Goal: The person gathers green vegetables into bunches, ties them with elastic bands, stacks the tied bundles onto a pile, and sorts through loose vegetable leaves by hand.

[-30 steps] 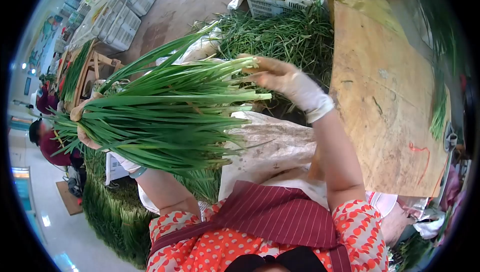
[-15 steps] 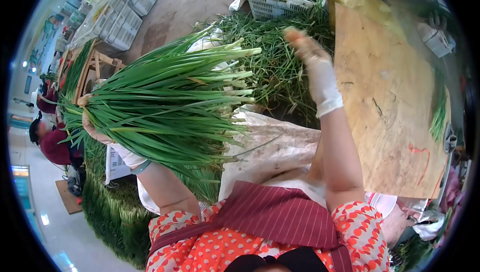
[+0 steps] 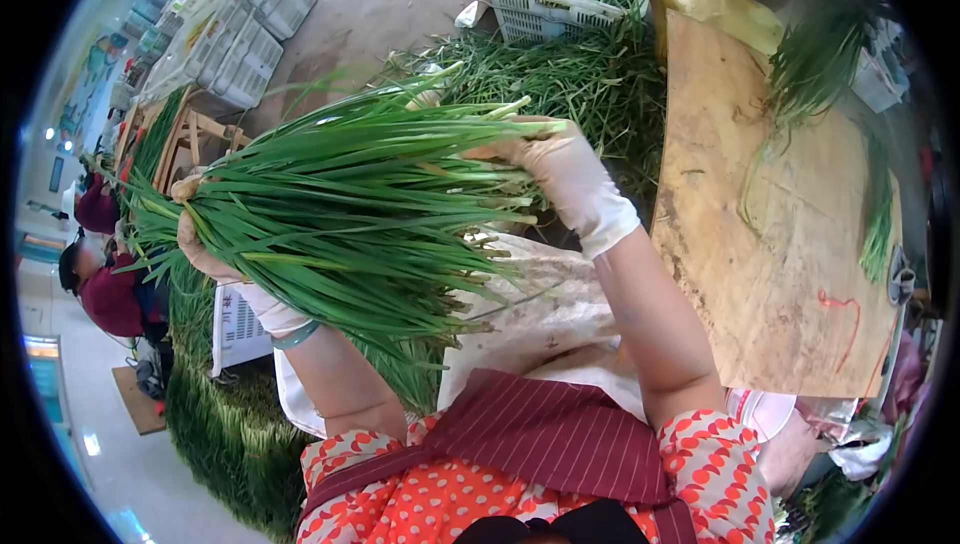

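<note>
A large fanned bunch of long green stalks [image 3: 350, 214] stretches across the view, its pale cut ends towards the right. My left hand [image 3: 205, 234], gloved, is wrapped round the leafy end at the left. At the upper right of the bunch my right hand [image 3: 545, 159], in a whitish glove, is closed at the pale stalk ends; the bunch partly hides its fingertips. Below the stalk ends a stained white sack [image 3: 540, 294] lies over my lap.
Loose green leaves [image 3: 560, 84] are heaped beyond my hands, below a white crate [image 3: 550, 19]. To the right is a wooden board [image 3: 760, 274], with blurred stalks [image 3: 815, 69] over its far end. Stacked crates [image 3: 235, 44] and a co-worker [image 3: 105, 294] are at the left.
My right hand went out over the leaf heap, then came back to the stalk ends and closed there. The bunch has shifted slightly right. Blurred stalks now show over the board's far end.
</note>
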Demonstrator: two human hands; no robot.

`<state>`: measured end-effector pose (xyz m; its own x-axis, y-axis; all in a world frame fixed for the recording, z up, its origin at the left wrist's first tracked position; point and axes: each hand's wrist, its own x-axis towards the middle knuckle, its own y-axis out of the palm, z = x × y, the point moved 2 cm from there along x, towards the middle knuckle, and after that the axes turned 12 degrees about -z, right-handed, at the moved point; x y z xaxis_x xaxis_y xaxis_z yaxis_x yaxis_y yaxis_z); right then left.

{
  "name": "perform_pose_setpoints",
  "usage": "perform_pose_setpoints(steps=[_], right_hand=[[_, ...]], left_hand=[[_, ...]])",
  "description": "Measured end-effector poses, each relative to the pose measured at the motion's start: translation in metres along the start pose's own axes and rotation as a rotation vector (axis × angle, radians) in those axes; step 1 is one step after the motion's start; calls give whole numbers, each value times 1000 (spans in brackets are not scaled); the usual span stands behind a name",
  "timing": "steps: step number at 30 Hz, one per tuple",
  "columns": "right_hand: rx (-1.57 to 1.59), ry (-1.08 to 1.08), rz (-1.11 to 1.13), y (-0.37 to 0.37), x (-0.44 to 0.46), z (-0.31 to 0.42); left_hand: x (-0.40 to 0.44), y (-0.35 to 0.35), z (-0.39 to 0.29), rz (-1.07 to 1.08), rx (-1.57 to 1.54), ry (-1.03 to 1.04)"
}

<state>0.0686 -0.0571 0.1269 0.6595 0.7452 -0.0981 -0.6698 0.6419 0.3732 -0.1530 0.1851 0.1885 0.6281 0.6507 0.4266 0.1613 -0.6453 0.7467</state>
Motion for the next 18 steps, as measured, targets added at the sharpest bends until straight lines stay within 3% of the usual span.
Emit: perform_pose_setpoints(steps=[2,3,4,6,8,9,11,12,14,18], right_hand=[[-148,-97,-246,-20,4,-4],[-16,-161,-244,-31,0,2],[-83,-313,-370,-52,4,-2],[34,-292,-749,-95,13,-10],[-313,-449,-847,-103,15,-10],[-408,-493,-717,-100,16,-16],[-657,-519,-458,-44,-7,10],[-640,-398,-328,-22,-11,11],[-804,-684,-320,18,-10,12],[-554,-591,-275,34,7,-2]], left_hand=[[-2,-2,-3,-33,80,38],[-1,-4,-5,-60,61,33],[-2,1,-3,-62,63,38],[-2,16,2,-11,6,11],[-3,4,-4,-69,106,101],[-4,-1,-5,-130,202,187],[-3,5,1,-120,146,143],[-2,9,6,-107,93,99],[-1,15,16,-82,71,97],[1,16,14,-83,73,88]])
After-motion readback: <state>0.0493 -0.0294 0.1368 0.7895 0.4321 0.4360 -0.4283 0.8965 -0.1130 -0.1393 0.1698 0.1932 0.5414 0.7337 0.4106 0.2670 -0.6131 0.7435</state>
